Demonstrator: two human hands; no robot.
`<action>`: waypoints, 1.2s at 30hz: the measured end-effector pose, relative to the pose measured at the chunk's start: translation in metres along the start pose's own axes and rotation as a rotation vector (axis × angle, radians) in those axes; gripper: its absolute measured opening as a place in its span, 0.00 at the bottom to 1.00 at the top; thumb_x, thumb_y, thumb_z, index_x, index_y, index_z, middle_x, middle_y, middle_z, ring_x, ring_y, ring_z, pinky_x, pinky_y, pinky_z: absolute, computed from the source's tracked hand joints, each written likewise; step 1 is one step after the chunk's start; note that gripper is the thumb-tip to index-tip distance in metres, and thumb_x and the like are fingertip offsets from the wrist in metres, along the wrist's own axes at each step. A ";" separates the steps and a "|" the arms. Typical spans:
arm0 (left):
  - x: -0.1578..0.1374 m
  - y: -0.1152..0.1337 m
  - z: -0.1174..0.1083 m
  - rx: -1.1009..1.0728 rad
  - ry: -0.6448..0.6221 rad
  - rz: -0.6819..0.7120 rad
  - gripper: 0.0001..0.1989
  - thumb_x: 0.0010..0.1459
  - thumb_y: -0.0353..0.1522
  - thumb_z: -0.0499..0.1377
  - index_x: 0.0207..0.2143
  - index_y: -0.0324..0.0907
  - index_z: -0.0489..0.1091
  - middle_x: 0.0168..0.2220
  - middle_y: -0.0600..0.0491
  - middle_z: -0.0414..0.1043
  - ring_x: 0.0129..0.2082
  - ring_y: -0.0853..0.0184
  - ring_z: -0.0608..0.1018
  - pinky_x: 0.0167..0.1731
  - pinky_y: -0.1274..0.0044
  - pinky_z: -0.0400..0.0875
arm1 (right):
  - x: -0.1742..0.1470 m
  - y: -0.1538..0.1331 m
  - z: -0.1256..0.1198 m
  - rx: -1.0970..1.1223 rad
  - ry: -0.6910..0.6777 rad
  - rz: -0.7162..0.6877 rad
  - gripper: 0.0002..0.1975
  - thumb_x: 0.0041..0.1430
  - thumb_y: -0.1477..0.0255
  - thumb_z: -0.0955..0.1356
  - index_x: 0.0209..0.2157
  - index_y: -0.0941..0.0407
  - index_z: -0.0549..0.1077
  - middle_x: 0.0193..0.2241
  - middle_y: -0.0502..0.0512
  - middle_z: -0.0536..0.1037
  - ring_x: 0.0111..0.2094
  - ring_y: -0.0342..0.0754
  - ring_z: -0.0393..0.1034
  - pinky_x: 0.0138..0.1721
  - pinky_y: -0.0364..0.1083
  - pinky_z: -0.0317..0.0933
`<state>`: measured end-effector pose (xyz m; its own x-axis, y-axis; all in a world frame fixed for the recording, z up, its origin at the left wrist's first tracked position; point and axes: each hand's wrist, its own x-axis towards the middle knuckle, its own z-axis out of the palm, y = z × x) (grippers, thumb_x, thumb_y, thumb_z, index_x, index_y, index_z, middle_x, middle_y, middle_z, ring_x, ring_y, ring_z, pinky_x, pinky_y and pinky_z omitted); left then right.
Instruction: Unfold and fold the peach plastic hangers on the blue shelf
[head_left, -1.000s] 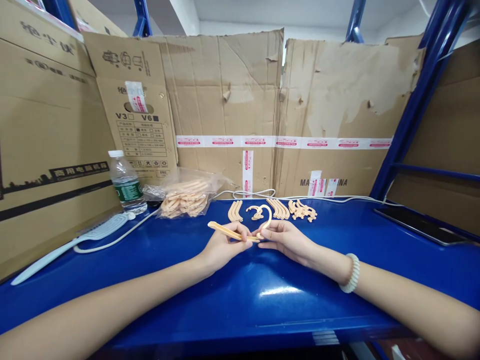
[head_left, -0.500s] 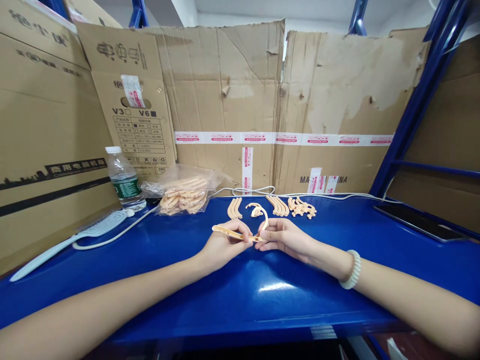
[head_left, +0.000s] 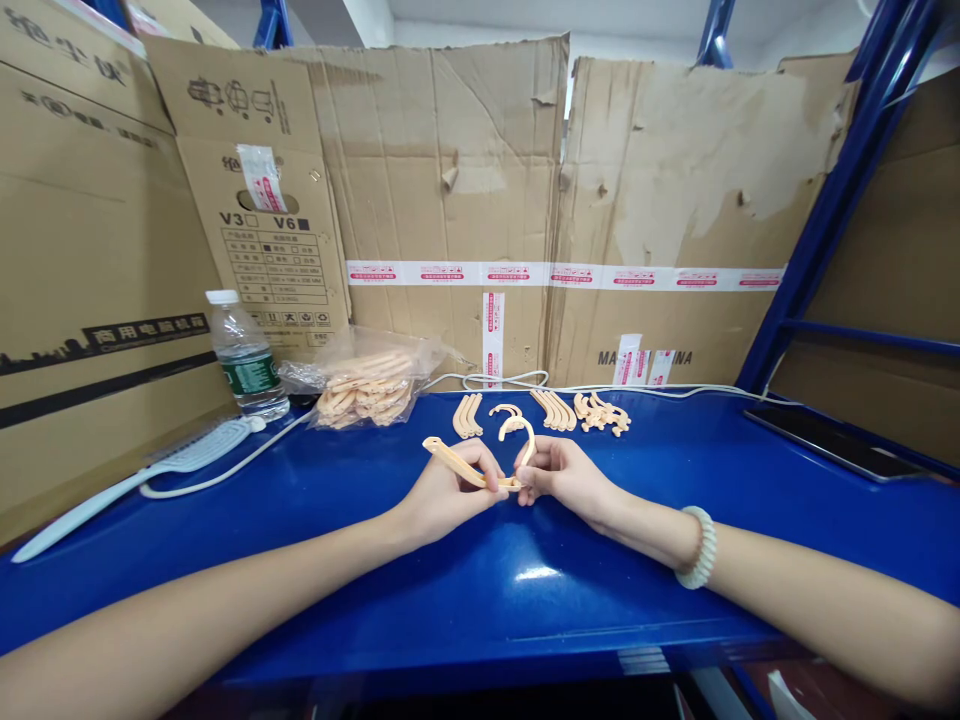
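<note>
At the far left, a big brown box [head_left: 97, 250] is standing like a wall, and a pale brush [head_left: 199, 450] is lying on the smooth, shiny blue table [head_left: 450, 600]. A clear plastic bottle [head_left: 251, 365] is standing just behind the brush. Next, a crinkly see-through bag [head_left: 375, 385] is holding a pile of peach-coloured sticks. Torn cardboard [head_left: 450, 120] is closing off the back. Near the middle, the left hand's [head_left: 451, 494] fingers are pinching a long, thin piece [head_left: 454, 462] over the table. Behind it, three bent strips [head_left: 468, 415] are lying side by side. The right hand's [head_left: 568, 475] fingers are pinching the bottom of a round hook [head_left: 531, 440] at the long piece's end. The hook is partly hiding a curved bit [head_left: 506, 408] behind it. Farther right, four more strips [head_left: 555, 411] and a heap of knobby bits [head_left: 601, 413] are lying. A ridged white bracelet [head_left: 699, 547] is circling the right wrist. A flat, dark slab [head_left: 825, 443] is lying last.
</note>
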<state>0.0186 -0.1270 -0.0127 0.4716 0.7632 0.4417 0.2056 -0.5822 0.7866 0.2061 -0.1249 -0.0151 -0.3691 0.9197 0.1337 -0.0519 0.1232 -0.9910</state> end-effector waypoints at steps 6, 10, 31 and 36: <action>0.002 -0.002 0.003 -0.092 0.016 -0.112 0.14 0.48 0.37 0.66 0.29 0.40 0.65 0.26 0.57 0.68 0.24 0.72 0.69 0.24 0.81 0.61 | -0.001 0.000 0.001 -0.007 -0.009 -0.021 0.14 0.41 0.68 0.75 0.25 0.58 0.68 0.19 0.50 0.74 0.20 0.42 0.69 0.25 0.42 0.62; 0.004 -0.005 0.002 -0.135 0.050 -0.144 0.13 0.46 0.35 0.66 0.28 0.39 0.65 0.27 0.56 0.68 0.26 0.71 0.70 0.27 0.80 0.64 | -0.001 -0.003 0.001 -0.022 0.016 -0.057 0.15 0.39 0.66 0.76 0.24 0.59 0.71 0.22 0.52 0.75 0.24 0.42 0.68 0.29 0.42 0.63; 0.006 -0.005 0.003 -0.411 0.063 -0.367 0.18 0.41 0.29 0.70 0.31 0.38 0.65 0.26 0.54 0.76 0.28 0.69 0.78 0.33 0.77 0.72 | -0.002 -0.003 0.001 -0.002 -0.021 -0.010 0.19 0.40 0.62 0.77 0.27 0.61 0.74 0.23 0.53 0.76 0.24 0.43 0.72 0.29 0.43 0.69; 0.006 -0.004 0.001 -0.469 0.099 -0.399 0.18 0.41 0.31 0.71 0.30 0.38 0.65 0.26 0.54 0.75 0.28 0.69 0.78 0.34 0.77 0.73 | 0.015 -0.008 -0.027 -0.101 0.011 -0.162 0.22 0.44 0.65 0.75 0.41 0.59 0.74 0.27 0.53 0.78 0.28 0.46 0.73 0.33 0.47 0.69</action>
<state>0.0213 -0.1198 -0.0136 0.3500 0.9319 0.0947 -0.0595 -0.0787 0.9951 0.2263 -0.1020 -0.0048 -0.3531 0.8887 0.2925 -0.0164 0.3067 -0.9517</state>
